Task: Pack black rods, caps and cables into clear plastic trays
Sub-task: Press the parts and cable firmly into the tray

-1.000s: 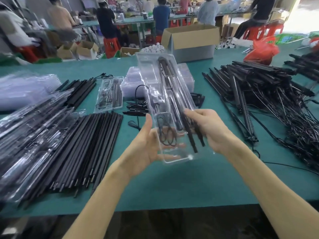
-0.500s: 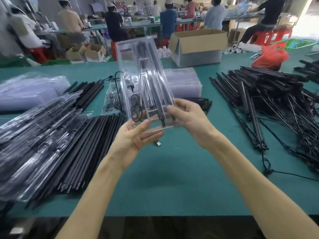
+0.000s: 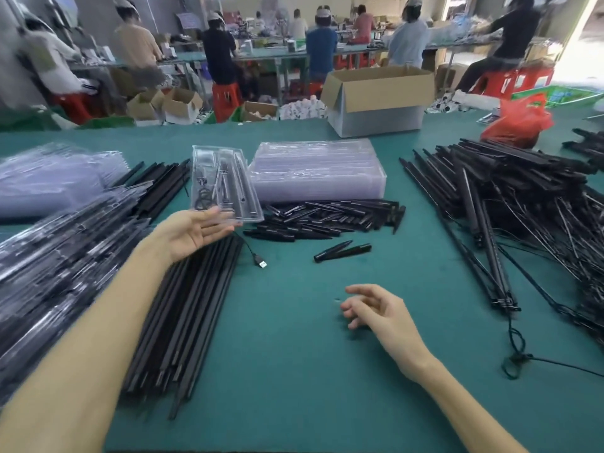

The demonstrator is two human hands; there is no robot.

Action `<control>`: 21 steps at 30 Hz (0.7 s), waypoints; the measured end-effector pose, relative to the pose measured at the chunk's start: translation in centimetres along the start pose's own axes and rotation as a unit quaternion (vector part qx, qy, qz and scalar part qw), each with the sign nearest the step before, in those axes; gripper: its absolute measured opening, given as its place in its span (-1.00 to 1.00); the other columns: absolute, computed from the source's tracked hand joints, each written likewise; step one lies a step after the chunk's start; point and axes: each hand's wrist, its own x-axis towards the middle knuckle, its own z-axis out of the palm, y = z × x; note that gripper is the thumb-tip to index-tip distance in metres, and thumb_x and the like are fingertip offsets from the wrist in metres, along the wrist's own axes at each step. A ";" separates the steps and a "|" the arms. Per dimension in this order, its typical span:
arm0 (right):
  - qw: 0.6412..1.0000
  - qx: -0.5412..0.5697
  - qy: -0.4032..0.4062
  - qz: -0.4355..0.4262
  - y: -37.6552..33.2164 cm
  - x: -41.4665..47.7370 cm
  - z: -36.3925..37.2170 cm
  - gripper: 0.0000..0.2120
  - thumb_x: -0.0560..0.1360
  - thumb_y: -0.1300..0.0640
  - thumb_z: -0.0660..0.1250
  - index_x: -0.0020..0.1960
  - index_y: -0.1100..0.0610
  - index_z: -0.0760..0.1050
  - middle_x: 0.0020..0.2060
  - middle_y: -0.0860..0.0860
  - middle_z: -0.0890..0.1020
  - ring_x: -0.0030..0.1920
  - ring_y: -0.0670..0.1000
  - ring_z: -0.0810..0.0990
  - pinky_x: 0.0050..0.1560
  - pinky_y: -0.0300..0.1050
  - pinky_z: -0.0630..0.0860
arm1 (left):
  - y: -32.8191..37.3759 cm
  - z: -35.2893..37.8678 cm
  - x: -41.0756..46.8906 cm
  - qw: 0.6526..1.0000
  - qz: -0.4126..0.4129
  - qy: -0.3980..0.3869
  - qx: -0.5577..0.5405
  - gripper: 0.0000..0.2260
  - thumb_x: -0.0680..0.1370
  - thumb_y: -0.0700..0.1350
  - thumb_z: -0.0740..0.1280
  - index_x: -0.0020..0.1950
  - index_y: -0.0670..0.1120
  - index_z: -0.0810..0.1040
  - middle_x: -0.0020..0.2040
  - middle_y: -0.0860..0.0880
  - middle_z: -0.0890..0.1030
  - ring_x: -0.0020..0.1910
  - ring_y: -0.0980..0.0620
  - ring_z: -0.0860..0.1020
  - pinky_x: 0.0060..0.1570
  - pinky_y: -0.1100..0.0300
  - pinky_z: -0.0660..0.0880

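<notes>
Workshop floor in the background, people seated on red stools, and up front a green counter (image 3: 294,354) loaded with parts. The left hand (image 3: 192,232) is out over the left side, palm up, fingers straight and flat, touching the near edge of a filled clear plastic tray (image 3: 251,204). It is not wrapped round the tray. Inside the tray lie slim black rods (image 3: 225,191) and a coiled black cable (image 3: 203,199).

The right hand (image 3: 376,310) is low over the near middle of the counter, fingers loosely curled, holding nothing.

Just right of the tray sits a stack of empty clear plastic trays (image 3: 313,171), with a heap of black tapered caps (image 3: 327,217) on its near side. Two loose caps (image 3: 343,251) lie a little nearer.

Under the left forearm runs a bundle of long black rods (image 3: 183,315), and a black lead with a silver USB plug (image 3: 261,264) lies beside its far end. Far left is a blurred pile of filled trays (image 3: 49,256). On the right sprawls a tangle of black rods with trailing cables (image 3: 506,207). An open cardboard box (image 3: 379,99) stands at the far edge, with a red plastic bag (image 3: 519,122) to its right.
</notes>
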 end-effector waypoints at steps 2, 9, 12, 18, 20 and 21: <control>1.000 -0.013 -0.013 -0.008 0.1 0.0 0.3 -0.85 0.60 0.29 0.32 0.13 0.16 0.58 -0.14 0.12 0.71 -0.17 0.03 0.67 -0.16 -0.18 0.58 | 0.8 -0.9 1.1 1.000 -0.016 0.005 0.013 -0.84 0.64 -0.22 0.25 0.10 -0.27 0.57 0.21 -0.28 0.63 0.02 -0.13 0.71 -0.14 0.22 0.66; 1.000 -0.023 -0.015 -0.014 0.1 -0.1 0.3 -0.84 0.60 0.30 0.30 0.08 0.13 0.61 -0.17 0.12 0.70 -0.20 0.06 0.65 -0.18 -0.14 0.59 | 3.4 -2.9 3.7 0.996 -0.043 0.060 0.056 -0.88 0.53 -0.22 0.35 0.05 -0.19 0.55 0.18 -0.24 0.66 0.02 -0.09 0.70 -0.22 0.27 0.65; 0.999 -0.025 -0.018 -0.018 0.4 0.0 0.4 -0.83 0.60 0.32 0.29 0.06 0.13 0.62 -0.19 0.13 0.70 -0.21 0.06 0.64 -0.21 -0.14 0.58 | 3.0 -3.6 4.8 0.992 -0.050 0.074 0.087 -0.92 0.61 -0.20 0.32 0.05 -0.19 0.54 0.17 -0.21 0.67 -0.11 -0.05 0.73 -0.29 0.26 0.65; 0.999 -0.014 -0.017 -0.025 0.7 0.2 0.4 -0.78 0.60 0.35 0.29 0.01 0.09 0.64 -0.21 0.16 0.68 -0.24 0.08 0.63 -0.25 -0.13 0.56 | 1.3 -4.3 7.4 0.992 0.022 0.123 -0.013 -0.71 0.66 -0.06 0.27 0.32 -0.19 0.41 0.11 -0.29 0.66 -0.01 -0.17 0.70 -0.14 0.14 0.66; 0.999 -0.004 -0.016 -0.028 0.7 0.4 0.4 -0.76 0.59 0.36 0.29 -0.01 0.08 0.64 -0.21 0.18 0.68 -0.25 0.08 0.62 -0.27 -0.13 0.56 | 1.0 -4.3 8.1 0.985 0.041 0.136 -0.096 -0.65 0.65 -0.07 0.28 0.38 -0.17 0.34 0.16 -0.36 0.58 0.15 -0.22 0.63 0.11 0.03 0.60; 0.999 -0.001 -0.017 -0.029 0.7 0.4 0.4 -0.76 0.59 0.36 0.29 -0.02 0.07 0.64 -0.22 0.18 0.68 -0.25 0.08 0.62 -0.28 -0.13 0.56 | 0.7 -4.2 8.3 0.981 0.043 0.137 -0.129 -0.63 0.64 -0.10 0.31 0.38 -0.20 0.34 0.22 -0.38 0.54 0.22 -0.24 0.59 0.21 -0.01 0.56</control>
